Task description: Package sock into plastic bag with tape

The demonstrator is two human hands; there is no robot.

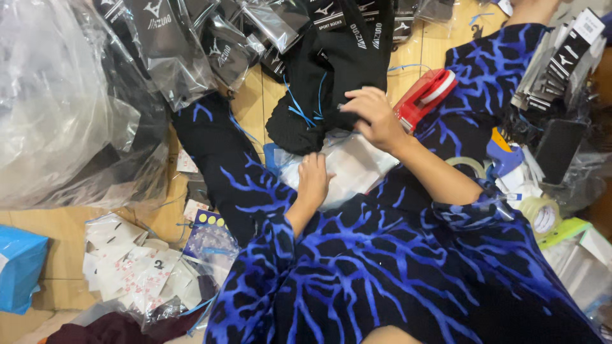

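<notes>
Roughly, by item:
L hand (313, 178): curled, fingers bent down, pressing on white bag (349, 167) in lap; can't tell if it pinches the bag or just rests on it.
R hand (373, 116): fingers spread partly, bent at tips, on lower edge of black socks (331, 83); looks like fingertips touch the fabric, real grasp can't be told.
Socks: black pile w/ white lettering bands & loose blue threads, on wood floor (255, 102) just above the bag, between the knees.
White bag: flat, clear-ish plastic over sth white, in the lap, touching L hand, lower edge of socks right beside it.
Red tool (426, 94): red & white, plastic, just right of R hand, lying on blue-black patterned cloth (382, 274) of the person's clothing.
Packed socks (191, 44): black pairs in clear sleeves, heaped top left to top centre, behind the loose pile.
Big clear bag (57, 108): crumpled, far left, well apart from hands.
Tape rolls (539, 213): right side, near R forearm, by a blue dispenser (503, 153).
Card stack (561, 57): black & white, top right.
Small bags (134, 261): clear, w/ paper bits, lower left.
Blue pack (19, 267): left edge.
</notes>
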